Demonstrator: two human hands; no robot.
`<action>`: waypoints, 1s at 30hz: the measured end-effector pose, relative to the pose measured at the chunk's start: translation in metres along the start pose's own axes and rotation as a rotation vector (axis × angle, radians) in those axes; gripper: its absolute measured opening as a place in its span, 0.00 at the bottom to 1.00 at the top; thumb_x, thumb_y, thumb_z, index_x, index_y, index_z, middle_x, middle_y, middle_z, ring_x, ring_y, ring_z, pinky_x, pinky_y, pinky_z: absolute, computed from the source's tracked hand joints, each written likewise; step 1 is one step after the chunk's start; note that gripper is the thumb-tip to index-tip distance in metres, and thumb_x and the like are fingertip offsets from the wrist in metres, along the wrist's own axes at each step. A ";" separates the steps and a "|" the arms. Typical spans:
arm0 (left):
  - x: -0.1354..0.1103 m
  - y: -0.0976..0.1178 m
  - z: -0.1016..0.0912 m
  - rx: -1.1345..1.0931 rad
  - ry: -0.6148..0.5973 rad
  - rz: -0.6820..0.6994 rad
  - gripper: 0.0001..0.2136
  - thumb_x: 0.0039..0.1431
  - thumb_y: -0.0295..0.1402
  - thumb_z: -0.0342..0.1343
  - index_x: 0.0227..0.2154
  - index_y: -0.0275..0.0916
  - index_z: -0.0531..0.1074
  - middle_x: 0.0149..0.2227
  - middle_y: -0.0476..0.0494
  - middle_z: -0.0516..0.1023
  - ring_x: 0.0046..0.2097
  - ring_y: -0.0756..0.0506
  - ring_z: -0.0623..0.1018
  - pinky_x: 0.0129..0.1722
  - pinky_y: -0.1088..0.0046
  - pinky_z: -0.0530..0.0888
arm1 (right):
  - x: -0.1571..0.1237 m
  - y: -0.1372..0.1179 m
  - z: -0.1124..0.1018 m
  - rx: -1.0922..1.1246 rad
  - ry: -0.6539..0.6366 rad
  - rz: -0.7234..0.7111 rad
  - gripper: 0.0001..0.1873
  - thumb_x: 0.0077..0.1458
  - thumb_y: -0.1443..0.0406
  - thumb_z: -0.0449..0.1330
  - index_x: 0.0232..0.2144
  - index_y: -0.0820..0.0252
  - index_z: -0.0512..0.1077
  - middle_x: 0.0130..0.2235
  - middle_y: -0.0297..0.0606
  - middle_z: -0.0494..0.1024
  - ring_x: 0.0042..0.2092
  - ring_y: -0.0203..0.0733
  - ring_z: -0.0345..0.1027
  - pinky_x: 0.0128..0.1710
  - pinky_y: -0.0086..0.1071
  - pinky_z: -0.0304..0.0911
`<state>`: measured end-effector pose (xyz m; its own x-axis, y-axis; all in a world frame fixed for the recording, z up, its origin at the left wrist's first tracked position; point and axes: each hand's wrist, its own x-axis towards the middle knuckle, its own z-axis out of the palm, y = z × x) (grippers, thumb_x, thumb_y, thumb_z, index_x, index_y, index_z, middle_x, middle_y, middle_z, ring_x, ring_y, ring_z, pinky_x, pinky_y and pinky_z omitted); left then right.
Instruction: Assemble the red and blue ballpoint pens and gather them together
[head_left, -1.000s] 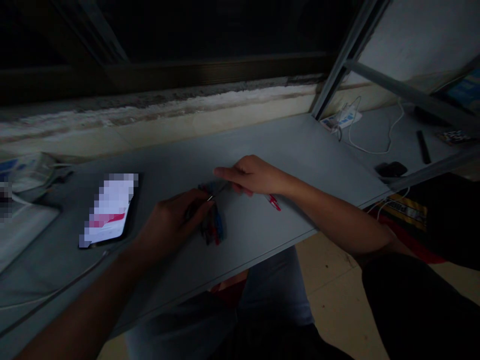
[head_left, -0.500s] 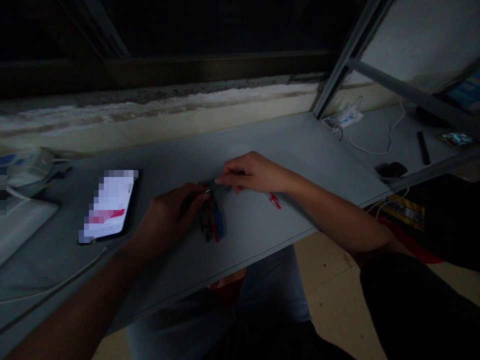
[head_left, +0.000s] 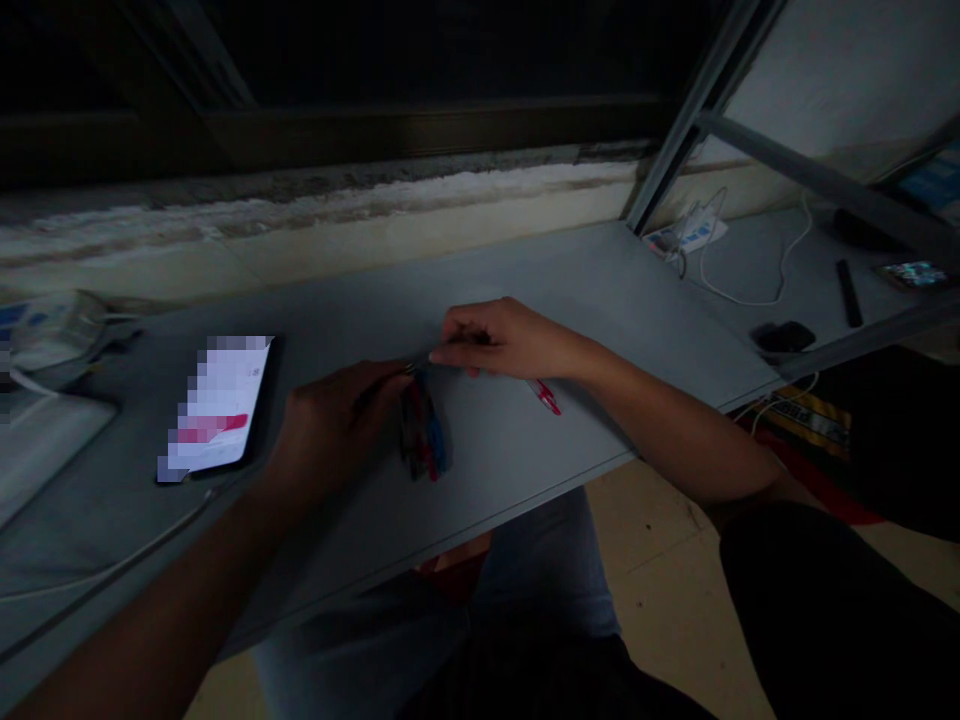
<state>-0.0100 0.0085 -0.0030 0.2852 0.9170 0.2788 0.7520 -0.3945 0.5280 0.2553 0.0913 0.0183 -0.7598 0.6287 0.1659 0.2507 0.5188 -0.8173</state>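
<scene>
Pinching a slim, dark pen-like piece (head_left: 421, 362) between them, the two hands meet above the desk (head_left: 495, 450), at the upper end of a bunch of pens. Left hand (head_left: 319, 420): thumb and forefinger clamped on the near part of the piece, where a small metallic glint shows. Right hand (head_left: 506, 340): thumb and forefinger drawn together at the far end, other fingers curled in (too dark to tell whether the piece is one body or two joined parts).

The bunch of pens (head_left: 431, 440), blue, red and dark, lies just under and beside the left fingertips, pointing toward the desk's front edge. A red pen (head_left: 547, 397) lies apart from it, just beside the right wrist, partly hidden by it. A lit smartphone (head_left: 217, 410) rests beyond the left wrist; a white cable (head_left: 135, 553) ends near its lower corner.

Risks, as judged: so narrow a grip could slip if the two hands pull unevenly, and a sudden release might fling a small part toward the front edge and the floor. A low sweep of the left hand could scatter the bunch. The right wrist, dropping or turning, could nudge the red pen and start it rolling. Dim light makes misplaced fingertips likelier.
</scene>
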 end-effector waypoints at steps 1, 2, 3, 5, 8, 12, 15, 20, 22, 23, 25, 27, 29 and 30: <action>0.000 -0.001 0.000 0.001 0.009 -0.005 0.19 0.76 0.47 0.53 0.49 0.41 0.86 0.47 0.42 0.91 0.43 0.36 0.89 0.45 0.59 0.84 | 0.000 0.001 0.000 0.003 -0.005 -0.027 0.25 0.73 0.44 0.60 0.35 0.58 0.70 0.27 0.29 0.76 0.30 0.34 0.67 0.37 0.30 0.58; 0.000 -0.001 0.000 0.004 0.001 -0.012 0.19 0.76 0.48 0.53 0.49 0.43 0.86 0.47 0.43 0.91 0.42 0.36 0.89 0.45 0.59 0.84 | 0.001 0.001 0.000 -0.004 -0.017 -0.047 0.24 0.74 0.45 0.60 0.35 0.57 0.70 0.27 0.29 0.76 0.31 0.34 0.67 0.37 0.30 0.58; 0.000 -0.001 0.000 0.007 -0.007 -0.015 0.20 0.76 0.49 0.53 0.48 0.44 0.86 0.46 0.44 0.91 0.42 0.36 0.89 0.44 0.59 0.84 | 0.001 0.001 0.000 -0.020 -0.032 -0.056 0.25 0.75 0.45 0.58 0.34 0.57 0.69 0.27 0.29 0.75 0.30 0.34 0.67 0.38 0.30 0.58; 0.000 0.000 0.000 0.017 -0.011 -0.014 0.20 0.76 0.50 0.52 0.48 0.45 0.86 0.46 0.46 0.91 0.42 0.37 0.89 0.43 0.59 0.83 | 0.001 -0.001 0.000 -0.052 -0.055 -0.045 0.28 0.77 0.45 0.54 0.30 0.57 0.67 0.24 0.28 0.72 0.29 0.34 0.65 0.38 0.30 0.58; -0.001 0.005 -0.002 0.039 0.021 0.006 0.22 0.77 0.52 0.51 0.48 0.44 0.86 0.46 0.46 0.91 0.43 0.39 0.89 0.44 0.60 0.83 | 0.001 -0.005 -0.001 -0.041 -0.057 -0.006 0.32 0.77 0.43 0.53 0.26 0.57 0.66 0.20 0.27 0.69 0.26 0.32 0.63 0.36 0.30 0.58; -0.005 0.008 -0.003 0.032 0.029 0.007 0.23 0.78 0.53 0.50 0.53 0.43 0.84 0.42 0.46 0.89 0.39 0.41 0.87 0.41 0.64 0.82 | 0.002 -0.006 0.003 0.098 0.000 0.056 0.34 0.73 0.40 0.58 0.25 0.58 0.67 0.17 0.25 0.67 0.22 0.30 0.59 0.30 0.28 0.55; -0.009 0.004 0.000 -0.035 -0.005 0.110 0.23 0.77 0.53 0.56 0.63 0.44 0.80 0.41 0.45 0.88 0.38 0.42 0.86 0.42 0.65 0.83 | 0.005 -0.002 0.007 0.249 0.117 0.090 0.33 0.68 0.38 0.64 0.27 0.58 0.69 0.18 0.25 0.69 0.21 0.30 0.58 0.25 0.28 0.54; -0.015 -0.005 0.014 -0.087 -0.119 0.466 0.16 0.78 0.46 0.61 0.59 0.47 0.81 0.53 0.40 0.86 0.54 0.40 0.86 0.56 0.65 0.84 | 0.009 0.005 0.010 0.316 0.217 0.107 0.33 0.66 0.39 0.66 0.25 0.58 0.68 0.19 0.26 0.70 0.21 0.29 0.60 0.23 0.28 0.53; -0.015 -0.005 0.016 -0.088 -0.095 0.576 0.12 0.79 0.42 0.60 0.55 0.43 0.81 0.50 0.41 0.85 0.51 0.43 0.87 0.52 0.69 0.84 | 0.009 0.006 0.011 0.302 0.175 0.091 0.34 0.66 0.39 0.66 0.24 0.58 0.67 0.19 0.27 0.71 0.22 0.29 0.61 0.25 0.27 0.56; -0.015 -0.004 0.016 -0.085 -0.092 0.614 0.10 0.80 0.41 0.60 0.53 0.41 0.81 0.48 0.42 0.85 0.48 0.44 0.87 0.49 0.71 0.84 | 0.008 0.005 0.012 0.290 0.153 0.083 0.34 0.66 0.38 0.66 0.24 0.58 0.67 0.19 0.27 0.71 0.22 0.29 0.62 0.25 0.27 0.57; -0.014 -0.001 0.013 -0.074 -0.118 0.639 0.08 0.80 0.39 0.61 0.50 0.41 0.80 0.45 0.43 0.84 0.44 0.46 0.86 0.45 0.73 0.84 | 0.007 0.005 0.014 0.259 0.113 0.074 0.34 0.67 0.38 0.65 0.24 0.58 0.68 0.20 0.27 0.72 0.22 0.29 0.63 0.27 0.27 0.58; -0.014 0.000 0.011 -0.080 -0.153 0.628 0.08 0.79 0.40 0.62 0.50 0.41 0.80 0.44 0.44 0.85 0.43 0.45 0.86 0.44 0.72 0.83 | 0.006 0.005 0.016 0.231 0.081 0.076 0.34 0.68 0.38 0.63 0.25 0.58 0.68 0.21 0.28 0.73 0.23 0.30 0.65 0.27 0.27 0.59; -0.015 0.001 0.010 -0.105 -0.169 0.621 0.11 0.79 0.43 0.62 0.52 0.42 0.80 0.44 0.44 0.84 0.43 0.44 0.87 0.44 0.71 0.84 | 0.005 0.004 0.017 0.215 0.060 0.088 0.34 0.69 0.38 0.63 0.26 0.59 0.69 0.21 0.28 0.74 0.24 0.30 0.66 0.28 0.28 0.60; -0.015 0.000 0.011 -0.112 -0.178 0.620 0.11 0.79 0.43 0.62 0.53 0.42 0.80 0.44 0.44 0.85 0.43 0.44 0.87 0.44 0.71 0.83 | 0.005 0.004 0.017 0.207 0.050 0.098 0.34 0.69 0.38 0.63 0.26 0.59 0.70 0.21 0.28 0.74 0.24 0.30 0.67 0.29 0.28 0.60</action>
<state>-0.0080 -0.0049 -0.0161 0.7477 0.5093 0.4262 0.3526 -0.8483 0.3950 0.2423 0.0870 0.0064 -0.7056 0.7011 0.1032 0.1895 0.3270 -0.9258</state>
